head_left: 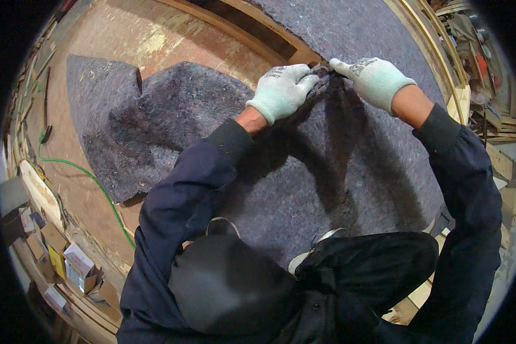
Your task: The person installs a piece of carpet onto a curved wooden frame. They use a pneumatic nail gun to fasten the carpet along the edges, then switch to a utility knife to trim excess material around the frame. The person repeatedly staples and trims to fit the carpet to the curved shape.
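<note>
A large sheet of mottled grey-purple felt spreads under me, over a wooden frame. My left hand, in a pale knitted glove, is closed on a bunched fold of the felt at the frame's edge. Close by on the right, my right hand, gloved alike, has its thumb stretched toward that fold and its other fingers curled under, gripping the felt. Creases run down from the pinched spot toward my knees. Both hands' fingertips are partly hidden by the gloves and the cloth.
On the left, a loose felt flap lies crumpled on a reddish-brown, scuffed board. A green cord runs along the floor there. Small cardboard boxes stand at lower left. Wooden strips and scraps lie along the right.
</note>
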`<state>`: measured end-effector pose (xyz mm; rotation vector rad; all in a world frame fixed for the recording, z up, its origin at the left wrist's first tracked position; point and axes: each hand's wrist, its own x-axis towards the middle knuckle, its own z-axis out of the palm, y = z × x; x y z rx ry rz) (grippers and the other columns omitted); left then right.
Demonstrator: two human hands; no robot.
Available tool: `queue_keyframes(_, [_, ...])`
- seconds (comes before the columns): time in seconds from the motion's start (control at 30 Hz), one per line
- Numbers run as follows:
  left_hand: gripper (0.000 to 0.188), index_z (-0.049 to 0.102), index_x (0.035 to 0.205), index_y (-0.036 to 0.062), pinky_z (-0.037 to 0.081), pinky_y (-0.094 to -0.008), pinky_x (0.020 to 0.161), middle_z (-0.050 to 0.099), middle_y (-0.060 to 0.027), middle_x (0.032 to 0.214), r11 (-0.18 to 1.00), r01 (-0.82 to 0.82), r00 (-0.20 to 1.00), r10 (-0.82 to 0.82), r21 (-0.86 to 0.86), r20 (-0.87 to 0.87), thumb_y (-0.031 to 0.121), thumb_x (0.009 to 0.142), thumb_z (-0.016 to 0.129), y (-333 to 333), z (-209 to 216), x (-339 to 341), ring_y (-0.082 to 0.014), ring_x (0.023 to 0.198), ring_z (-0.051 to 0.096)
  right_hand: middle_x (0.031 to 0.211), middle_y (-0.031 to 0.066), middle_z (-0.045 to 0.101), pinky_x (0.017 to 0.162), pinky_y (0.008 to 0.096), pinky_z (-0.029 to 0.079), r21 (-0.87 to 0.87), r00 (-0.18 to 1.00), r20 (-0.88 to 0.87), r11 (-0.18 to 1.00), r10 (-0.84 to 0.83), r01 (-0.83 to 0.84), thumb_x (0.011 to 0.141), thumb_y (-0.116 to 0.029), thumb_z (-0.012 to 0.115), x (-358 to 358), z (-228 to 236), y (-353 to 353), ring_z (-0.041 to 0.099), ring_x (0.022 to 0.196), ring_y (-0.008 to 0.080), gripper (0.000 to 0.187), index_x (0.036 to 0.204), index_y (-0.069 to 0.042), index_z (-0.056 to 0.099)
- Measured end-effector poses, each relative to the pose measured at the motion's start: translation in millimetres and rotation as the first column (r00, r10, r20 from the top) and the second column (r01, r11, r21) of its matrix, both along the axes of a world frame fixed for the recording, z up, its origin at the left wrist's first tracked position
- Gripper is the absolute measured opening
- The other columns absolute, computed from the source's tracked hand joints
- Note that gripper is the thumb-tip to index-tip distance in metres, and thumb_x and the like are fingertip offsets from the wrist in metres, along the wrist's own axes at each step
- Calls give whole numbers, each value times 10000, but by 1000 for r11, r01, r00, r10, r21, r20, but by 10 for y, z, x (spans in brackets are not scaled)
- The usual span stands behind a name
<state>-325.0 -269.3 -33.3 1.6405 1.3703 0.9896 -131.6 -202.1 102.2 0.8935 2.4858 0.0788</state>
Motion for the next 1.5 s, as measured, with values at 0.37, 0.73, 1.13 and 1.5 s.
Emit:
queue_keyframes(0.37, [258, 666, 989, 23, 508, -435, 727, 657, -219, 906, 999, 43, 999, -43, 11, 15, 277, 975, 621, -155, 107, 33, -398, 862, 666, 1027, 218, 705, 811, 471, 550, -90, 993, 117, 996, 0, 10, 960, -47, 469, 190, 189, 45, 691, 961, 390, 512, 1463, -142, 477])
queue_keyframes(0.73, [166, 671, 986, 72, 509, -430, 709, 660, -190, 874, 983, 179, 983, -180, -36, -31, 231, 967, 625, -363, 226, 34, -379, 829, 667, 1066, 234, 694, 812, 469, 544, -120, 979, 151, 981, -134, 153, 891, -17, 519, 768, 427, 155, 693, 951, 397, 657, 1521, -183, 435])
queue_keyframes(1.13, [502, 659, 1177, -1, 496, -337, 939, 707, -98, 1128, 841, 354, 899, -186, -408, 397, 466, 1010, 582, 578, -98, 417, -199, 1032, 654, 1213, 212, 673, 988, 376, 490, -321, 571, -225, 614, -789, 722, 881, -87, 588, 1829, 904, -829, 679, 1103, 319, 574, 1447, -106, 494])
queue_keyframes(1.5, [606, 639, 1180, -18, 455, -387, 988, 682, -159, 1174, 858, 400, 879, -459, -323, -131, 546, 958, 618, 853, 53, 472, -298, 1116, 629, 897, 201, 644, 770, 392, 515, -438, 459, -248, 521, -853, 732, 863, -126, 609, 2211, 1080, -1405, 676, 828, 320, 414, 1270, -60, 577])
